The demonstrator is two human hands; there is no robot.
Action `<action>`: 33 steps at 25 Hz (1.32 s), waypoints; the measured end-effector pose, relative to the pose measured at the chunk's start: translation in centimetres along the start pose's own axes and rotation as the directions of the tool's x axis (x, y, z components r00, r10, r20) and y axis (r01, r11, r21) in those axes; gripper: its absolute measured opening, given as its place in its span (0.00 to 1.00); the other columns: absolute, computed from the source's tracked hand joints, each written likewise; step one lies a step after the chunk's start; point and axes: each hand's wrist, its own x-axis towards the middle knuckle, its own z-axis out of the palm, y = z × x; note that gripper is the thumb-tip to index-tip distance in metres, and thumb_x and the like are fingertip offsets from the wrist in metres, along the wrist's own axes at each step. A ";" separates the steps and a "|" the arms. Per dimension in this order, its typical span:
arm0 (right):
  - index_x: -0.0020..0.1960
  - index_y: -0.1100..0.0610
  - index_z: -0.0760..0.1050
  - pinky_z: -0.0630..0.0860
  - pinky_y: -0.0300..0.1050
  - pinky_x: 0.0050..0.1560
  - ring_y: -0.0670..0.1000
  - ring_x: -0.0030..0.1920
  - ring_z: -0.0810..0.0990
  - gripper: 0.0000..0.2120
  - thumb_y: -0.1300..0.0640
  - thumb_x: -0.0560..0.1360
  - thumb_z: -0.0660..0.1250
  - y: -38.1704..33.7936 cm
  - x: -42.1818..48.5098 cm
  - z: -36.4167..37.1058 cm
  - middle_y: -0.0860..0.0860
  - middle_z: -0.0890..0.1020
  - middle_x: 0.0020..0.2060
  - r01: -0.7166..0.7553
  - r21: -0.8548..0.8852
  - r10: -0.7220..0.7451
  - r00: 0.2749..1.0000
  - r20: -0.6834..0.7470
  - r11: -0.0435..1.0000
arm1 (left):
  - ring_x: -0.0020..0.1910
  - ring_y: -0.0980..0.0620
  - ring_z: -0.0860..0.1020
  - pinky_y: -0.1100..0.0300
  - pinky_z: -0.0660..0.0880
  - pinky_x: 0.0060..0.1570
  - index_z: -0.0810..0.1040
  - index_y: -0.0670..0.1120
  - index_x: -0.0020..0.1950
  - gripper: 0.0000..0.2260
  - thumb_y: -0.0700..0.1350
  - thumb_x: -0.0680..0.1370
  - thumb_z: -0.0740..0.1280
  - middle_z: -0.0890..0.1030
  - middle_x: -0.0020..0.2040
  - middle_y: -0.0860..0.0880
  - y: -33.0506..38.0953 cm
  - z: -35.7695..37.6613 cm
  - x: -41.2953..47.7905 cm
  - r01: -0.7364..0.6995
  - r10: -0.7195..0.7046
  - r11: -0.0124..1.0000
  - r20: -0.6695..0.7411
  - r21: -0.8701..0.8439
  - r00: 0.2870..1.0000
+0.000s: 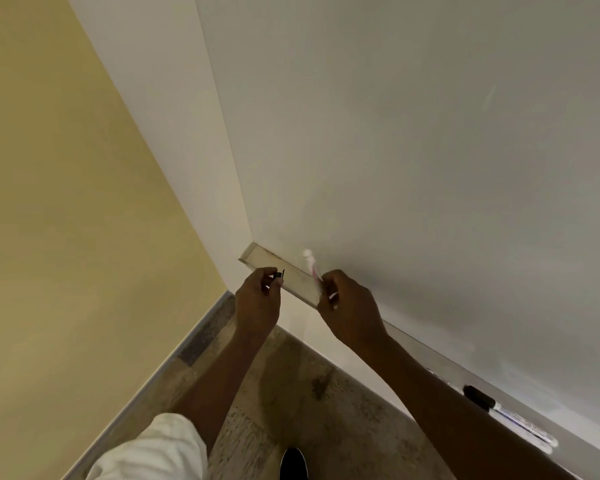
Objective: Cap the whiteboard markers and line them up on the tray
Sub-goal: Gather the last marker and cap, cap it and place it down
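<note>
My left hand (258, 301) pinches a small black cap (280, 276) just above the left end of the whiteboard tray (267, 258). A little to the right, my right hand (349, 308) grips a white marker (313, 268) with pink print, its blurred end pointing up toward the board. Cap and marker are apart, about a hand's width. Farther right on the tray lies a black-capped white marker (499, 408). Just left of it a second marker (437, 375) lies mostly hidden behind my right forearm.
The whiteboard (413, 150) fills the upper right, ending at a room corner beside a yellow wall (66, 202). Below are a speckled floor (309, 393), a grey skirting board, my dark shoe (293, 464) and a white sleeve.
</note>
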 end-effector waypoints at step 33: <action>0.59 0.54 0.81 0.77 0.43 0.34 0.53 0.38 0.81 0.15 0.48 0.77 0.64 5.0 -22.0 -19.7 0.60 0.86 0.48 -0.181 0.861 0.195 0.976 0.097 0.476 | 0.38 0.50 0.78 0.58 0.80 0.46 0.84 0.47 0.55 0.09 0.41 0.78 0.67 0.84 0.45 0.42 17.3 1.6 -19.5 0.232 0.212 0.743 0.550 -0.628 0.808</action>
